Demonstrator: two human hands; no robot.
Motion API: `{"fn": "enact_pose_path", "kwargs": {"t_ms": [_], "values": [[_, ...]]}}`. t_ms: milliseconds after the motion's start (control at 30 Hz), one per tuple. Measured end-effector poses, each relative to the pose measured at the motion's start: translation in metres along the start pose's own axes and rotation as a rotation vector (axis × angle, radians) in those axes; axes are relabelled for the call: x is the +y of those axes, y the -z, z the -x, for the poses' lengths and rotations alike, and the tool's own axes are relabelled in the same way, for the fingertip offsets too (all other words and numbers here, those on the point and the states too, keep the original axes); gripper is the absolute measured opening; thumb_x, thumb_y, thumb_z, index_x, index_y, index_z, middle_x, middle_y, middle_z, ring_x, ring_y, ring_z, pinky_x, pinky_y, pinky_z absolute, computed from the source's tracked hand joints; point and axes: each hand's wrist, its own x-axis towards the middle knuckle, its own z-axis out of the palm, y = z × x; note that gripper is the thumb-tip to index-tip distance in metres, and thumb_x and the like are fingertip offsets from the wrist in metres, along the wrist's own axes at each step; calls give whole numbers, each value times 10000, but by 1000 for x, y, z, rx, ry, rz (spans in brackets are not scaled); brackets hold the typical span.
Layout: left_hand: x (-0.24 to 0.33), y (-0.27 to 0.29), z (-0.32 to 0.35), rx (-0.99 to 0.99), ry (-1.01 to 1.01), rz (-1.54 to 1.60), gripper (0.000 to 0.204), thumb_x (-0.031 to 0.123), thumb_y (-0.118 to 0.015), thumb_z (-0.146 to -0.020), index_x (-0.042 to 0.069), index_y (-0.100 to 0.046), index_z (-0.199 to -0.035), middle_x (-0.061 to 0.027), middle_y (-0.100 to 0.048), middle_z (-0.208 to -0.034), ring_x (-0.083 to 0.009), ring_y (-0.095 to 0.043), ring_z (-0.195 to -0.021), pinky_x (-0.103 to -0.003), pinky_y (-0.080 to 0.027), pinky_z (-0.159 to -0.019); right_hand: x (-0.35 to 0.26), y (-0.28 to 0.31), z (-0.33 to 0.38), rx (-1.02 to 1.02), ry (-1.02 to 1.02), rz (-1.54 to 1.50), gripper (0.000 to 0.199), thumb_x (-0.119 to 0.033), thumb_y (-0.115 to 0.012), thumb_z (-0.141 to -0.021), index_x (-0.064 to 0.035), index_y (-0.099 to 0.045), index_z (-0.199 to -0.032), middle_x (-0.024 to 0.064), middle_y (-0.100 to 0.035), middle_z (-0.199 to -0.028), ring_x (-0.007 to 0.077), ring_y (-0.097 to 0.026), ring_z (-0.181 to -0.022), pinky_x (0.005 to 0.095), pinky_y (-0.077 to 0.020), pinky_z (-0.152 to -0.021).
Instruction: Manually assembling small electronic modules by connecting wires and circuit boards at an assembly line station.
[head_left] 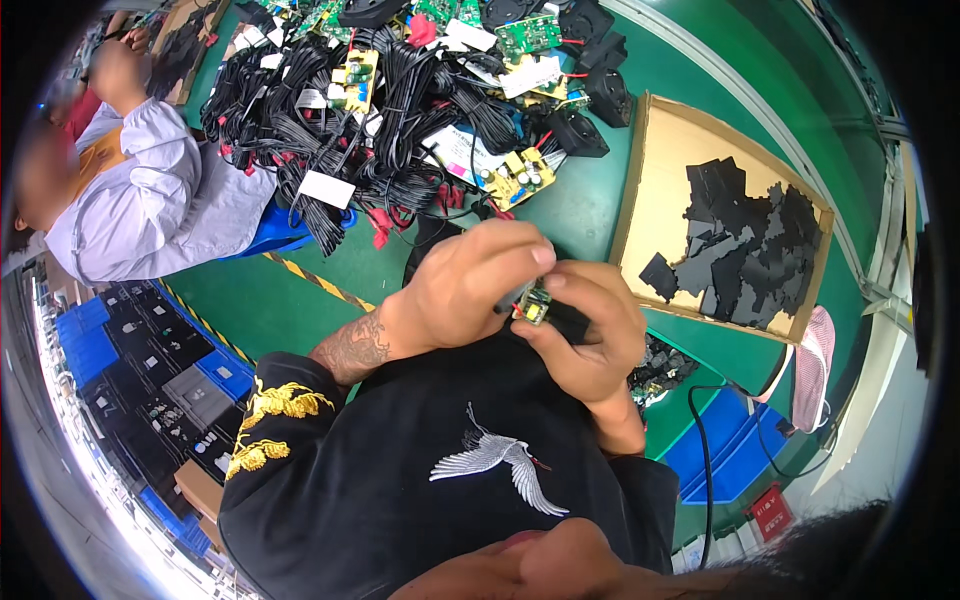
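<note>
Both hands meet close above the person's chest, over the near edge of the green worktop (590, 200). The left hand (470, 285) comes in from the left with its fingers curled down and its fingertips closed on the top of a small yellow circuit board with a green part and thin red wires (533, 307). The right hand (592, 335) cups the same board from below and from the right, thumb and forefinger pinched against its edge. So each grip is closed tight on the board, which sits between the two sets of fingertips, held up off the worktop and partly hidden by them. A dark object lies under the board inside the right hand; what it is cannot be told.

Farther back on the worktop lies a big tangle of black cables with red ends (370, 130), and among them more loose yellow circuit boards (520, 178), green circuit boards (528, 35) and black plastic housings (585, 80). To the right stands a shallow brown cardboard tray (660, 170) holding a heap of flat black cut pieces (745, 245), well apart from the hands. At the far left sits another person in a pale grey long-sleeved top (150, 195).
</note>
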Motion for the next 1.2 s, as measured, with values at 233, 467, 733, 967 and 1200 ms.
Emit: {"fn": "enact_pose_path", "kwargs": {"t_ms": [233,467,733,967,1200], "values": [[-2,-8,6,-5,-72,31,707,-46,-836,-776,48,-454,-1363,-221,-572,-1185,-344,-684,-960,-440,-610,-785,1,-7,11,68,38,92,377,-104,-871,-817,-6,-663,-1116,238,-704,-1047,297,-695,-881,337,-558,-731],[0,-16,10,3,1,48,685,7,-838,-815,54,-428,-1362,-190,-591,-1124,-293,-675,-942,-391,-604,-776,-1,-2,8,125,55,128,374,-123,-894,-775,-65,-716,-1098,160,-697,-1023,297,-731,-875,349,-609,-720],[4,-23,11,38,84,58,689,32,-844,-825,58,-420,-1368,-187,-599,-1135,-273,-667,-939,-359,-581,-753,-4,1,7,41,62,170,367,-123,-893,-782,-43,-700,-1083,181,-690,-1009,307,-718,-863,365,-600,-711],[6,-22,10,38,92,64,585,2,-769,-869,34,-438,-1350,-197,-607,-1117,-282,-658,-950,-382,-562,-797,-5,-2,6,110,9,176,375,-127,-908,-751,-66,-720,-1069,147,-692,-988,295,-724,-838,351,-594,-694],[10,-16,0,72,206,279,531,-101,-651,-806,-9,-505,-1308,-210,-632,-1098,-367,-679,-894,-410,-571,-760,-7,7,1,75,-30,207,360,-96,-879,-765,-43,-716,-1081,162,-701,-1008,295,-722,-829,346,-586,-693]]}}
